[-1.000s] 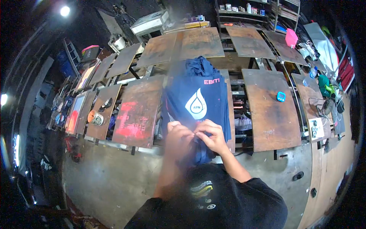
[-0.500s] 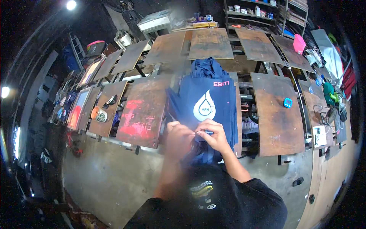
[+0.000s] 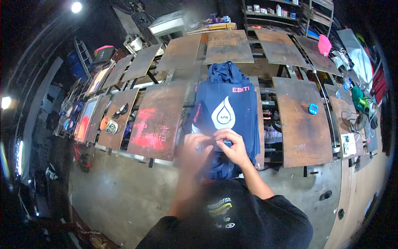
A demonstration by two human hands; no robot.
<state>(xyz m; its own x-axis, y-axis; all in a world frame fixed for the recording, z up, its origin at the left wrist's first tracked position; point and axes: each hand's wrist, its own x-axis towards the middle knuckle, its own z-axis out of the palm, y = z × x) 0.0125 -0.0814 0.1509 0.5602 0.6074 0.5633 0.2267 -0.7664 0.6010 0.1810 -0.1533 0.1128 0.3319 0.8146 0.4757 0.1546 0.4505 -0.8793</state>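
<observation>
Observed from the room: a stack of navy-blue fabric tote bags (image 3: 246, 114) lies flat on a brown rectangular board (image 3: 260, 159), directly in front of the person. Its long axis runs away from the wearer's body, the bunched navy cloth handles (image 3: 226, 72) at the far end. The white teardrop print (image 3: 224, 120) on the top face aims its tip the same way; pink lettering (image 3: 241, 89) sits beyond it, to the right. Along the left side, a slanted panel carries further pink print.

The bare right hand (image 3: 233, 148) is over the near part, fingers bent, thumb extended toward the other hand. The bare left hand (image 3: 196, 146) is beside it, blurred, fingers curled inward. Whether either grasps cloth, I cannot tell. A red-stained brown board (image 3: 154, 120) lies to the left.
</observation>
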